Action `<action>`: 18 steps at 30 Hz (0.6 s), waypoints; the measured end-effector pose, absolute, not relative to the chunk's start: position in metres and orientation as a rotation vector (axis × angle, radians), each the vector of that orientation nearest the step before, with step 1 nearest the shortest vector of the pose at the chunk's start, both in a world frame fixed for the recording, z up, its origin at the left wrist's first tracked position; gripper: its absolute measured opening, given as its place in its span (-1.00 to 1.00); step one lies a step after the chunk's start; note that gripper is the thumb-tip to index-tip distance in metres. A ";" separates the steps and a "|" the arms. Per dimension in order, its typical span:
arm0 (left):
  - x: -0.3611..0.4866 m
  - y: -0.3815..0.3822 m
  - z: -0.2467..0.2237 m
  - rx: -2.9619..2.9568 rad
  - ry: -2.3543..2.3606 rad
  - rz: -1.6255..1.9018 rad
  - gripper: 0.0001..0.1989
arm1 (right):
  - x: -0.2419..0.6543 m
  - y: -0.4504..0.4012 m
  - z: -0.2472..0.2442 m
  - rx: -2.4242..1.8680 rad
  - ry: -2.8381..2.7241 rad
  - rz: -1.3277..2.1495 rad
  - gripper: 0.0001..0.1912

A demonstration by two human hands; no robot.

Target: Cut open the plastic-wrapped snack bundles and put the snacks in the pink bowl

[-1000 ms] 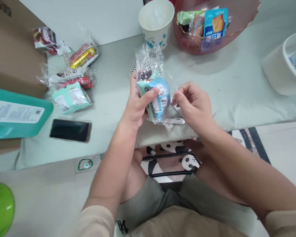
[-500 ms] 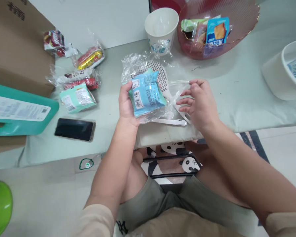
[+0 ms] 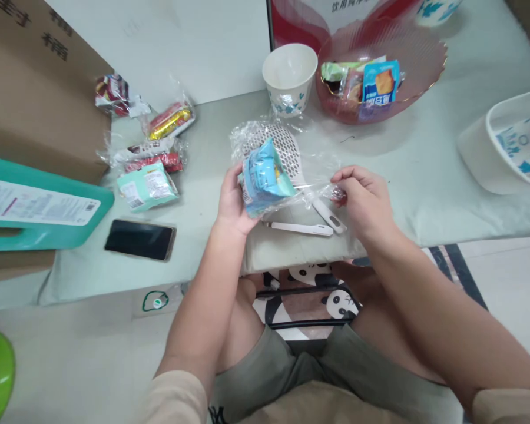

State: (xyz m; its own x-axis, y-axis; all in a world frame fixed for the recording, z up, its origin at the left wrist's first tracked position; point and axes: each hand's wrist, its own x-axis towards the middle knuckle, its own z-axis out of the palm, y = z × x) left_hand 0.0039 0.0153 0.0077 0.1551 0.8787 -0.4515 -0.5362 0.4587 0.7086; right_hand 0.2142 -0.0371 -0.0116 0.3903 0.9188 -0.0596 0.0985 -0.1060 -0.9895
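My left hand (image 3: 235, 200) is closed round a blue snack packet (image 3: 265, 178), which sits inside a clear plastic bag (image 3: 322, 166). With bent, pinching fingers, my right hand (image 3: 363, 197) grips the bag's edge and draws it out to the right. Beneath the packet lies a skimmer (image 3: 287, 141) with a perforated grey head and a white handle, partly covered by the bag. A slim white tool (image 3: 300, 228) rests just in front of it, near the table edge; its kind is unclear.
Behind stand a paper bowl (image 3: 290, 73) and a pink glass bowl (image 3: 424, 73) with snacks. Several wrapped snacks (image 3: 148, 185) and a phone (image 3: 140, 239) lie left, beside a teal jug (image 3: 39, 203) and a cardboard box (image 3: 39, 106). A white tub (image 3: 481, 156) is at right.
My right hand's fingers have closed on the bag and stretched it rightward. My left hand has tilted the packet, turning its barcode side away. The view has shifted slightly.
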 end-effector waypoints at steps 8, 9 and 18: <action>0.016 0.010 -0.007 0.545 1.077 1.093 -0.66 | 0.198 -0.047 -0.009 -1.254 -1.228 0.683 -0.75; 0.021 0.008 -0.008 0.567 1.067 1.091 -0.63 | 0.192 -0.049 -0.009 -1.238 -1.256 0.794 -0.63; 0.040 -0.007 -0.007 0.671 0.974 0.955 -0.56 | 0.181 -0.057 -0.017 -1.227 -1.256 1.133 -0.38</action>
